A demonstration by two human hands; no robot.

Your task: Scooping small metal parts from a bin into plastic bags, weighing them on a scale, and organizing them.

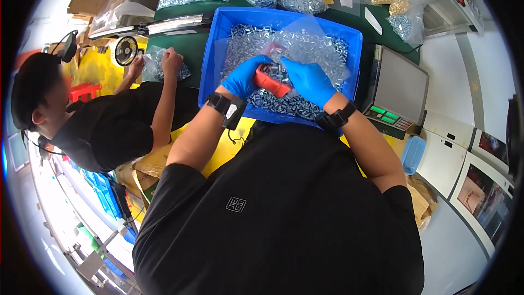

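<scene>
Left hand (244,77): frame centre, clasping the left end of the red box (273,83)
Right hand (312,81): at its mouth; cannot tell whether pinching
Box handling: probably stiff, weighted by slippery metal pieces (273,69); best held by walls

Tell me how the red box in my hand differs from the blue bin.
The red box is much smaller than the blue bin. The red box is held in your left hand, while the blue bin stands on the green table. Both are open-topped and hold small metal pieces.
</scene>
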